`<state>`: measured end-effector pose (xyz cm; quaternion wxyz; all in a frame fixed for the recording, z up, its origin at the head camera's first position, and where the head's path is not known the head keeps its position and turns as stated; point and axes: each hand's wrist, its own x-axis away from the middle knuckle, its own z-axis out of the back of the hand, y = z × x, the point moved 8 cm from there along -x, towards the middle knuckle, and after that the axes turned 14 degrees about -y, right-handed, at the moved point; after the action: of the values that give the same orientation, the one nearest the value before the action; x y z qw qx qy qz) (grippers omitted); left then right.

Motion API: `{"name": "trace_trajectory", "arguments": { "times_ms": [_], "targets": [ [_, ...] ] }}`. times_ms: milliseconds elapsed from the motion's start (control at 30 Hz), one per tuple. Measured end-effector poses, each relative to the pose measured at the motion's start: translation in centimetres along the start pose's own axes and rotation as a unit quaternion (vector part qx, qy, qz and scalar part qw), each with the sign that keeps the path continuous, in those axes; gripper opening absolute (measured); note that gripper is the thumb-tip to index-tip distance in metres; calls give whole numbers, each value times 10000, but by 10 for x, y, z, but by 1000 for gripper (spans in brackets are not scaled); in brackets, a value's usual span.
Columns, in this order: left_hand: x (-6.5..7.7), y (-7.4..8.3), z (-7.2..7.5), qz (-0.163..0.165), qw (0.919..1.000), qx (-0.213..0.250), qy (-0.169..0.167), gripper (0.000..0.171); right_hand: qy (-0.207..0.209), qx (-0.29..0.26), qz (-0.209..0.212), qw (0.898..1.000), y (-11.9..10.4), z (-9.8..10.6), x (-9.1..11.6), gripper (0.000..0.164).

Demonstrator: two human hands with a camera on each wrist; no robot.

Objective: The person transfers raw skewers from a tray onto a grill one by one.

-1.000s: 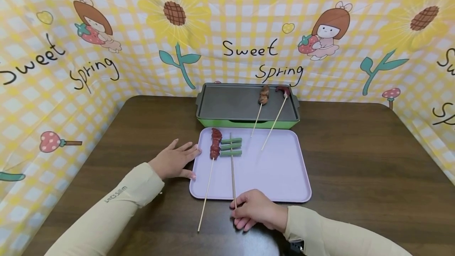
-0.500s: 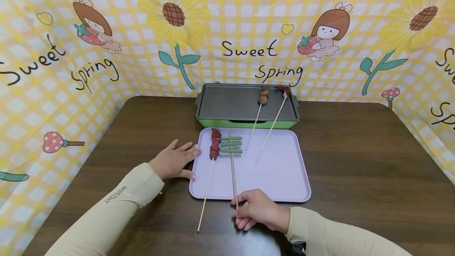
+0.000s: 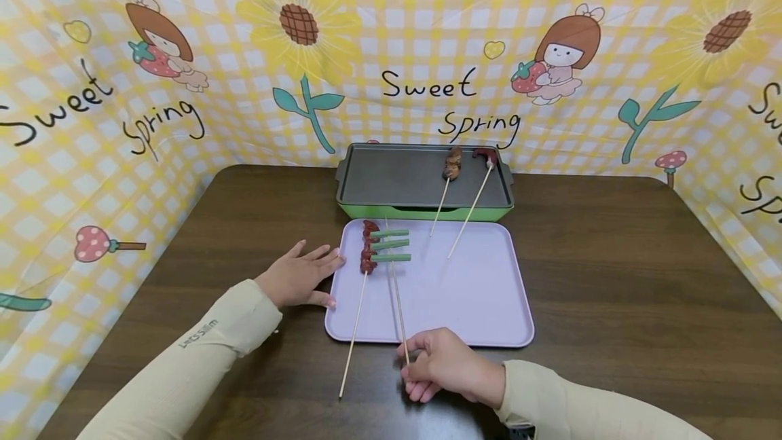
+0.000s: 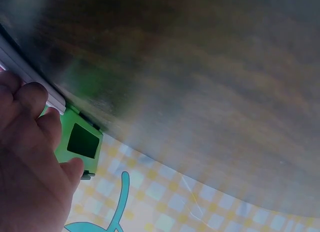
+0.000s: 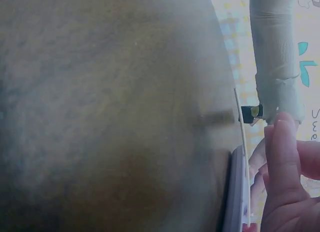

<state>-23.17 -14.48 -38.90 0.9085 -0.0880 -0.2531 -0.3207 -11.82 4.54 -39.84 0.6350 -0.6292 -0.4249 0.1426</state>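
Observation:
My right hand (image 3: 446, 365) pinches the lower end of a thin wooden stick at the near edge of the lilac tray (image 3: 470, 290). This skewer of green bean pieces (image 3: 397, 244) bears several short green lengths set crosswise; their left ends overlap the dark red meat skewer (image 3: 366, 267). The meat skewer lies along the tray's left side, its bare stick reaching over the near edge. With fingers spread, my left hand (image 3: 299, 278) touches the tray's left rim. In the left wrist view, the left fingers (image 4: 32, 99) meet the tray edge (image 4: 35, 74).
Behind the tray stands a green grill with a dark flat plate (image 3: 391, 182). On its right part lie a browned meat skewer (image 3: 452, 163) and a dark red curved-piece skewer (image 3: 487, 155), sticks hanging over the tray. A checked cloth (image 3: 427, 19) rises behind the brown table (image 3: 611, 277).
The green bean skewer's upper end has swung left and slightly away, from beside the meat skewer to over it. The right hand has moved only slightly; the left hand stays put.

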Motion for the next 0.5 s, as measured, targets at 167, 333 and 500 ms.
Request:
{"name": "trace_trajectory", "arguments": {
  "times_ms": [167,333,500],
  "targets": [
    [-2,0,-1,3,10000,30,-12,84,41,105,159,9998,-5,2,1,26],
    [-2,0,-2,62,9999,2,-99,84,134,226,246,9994,-10,6,0,28],
    [-3,1,-2,66,9999,-25,-140,83,216,401,301,9985,-14,10,-1,27]
  ]
}}
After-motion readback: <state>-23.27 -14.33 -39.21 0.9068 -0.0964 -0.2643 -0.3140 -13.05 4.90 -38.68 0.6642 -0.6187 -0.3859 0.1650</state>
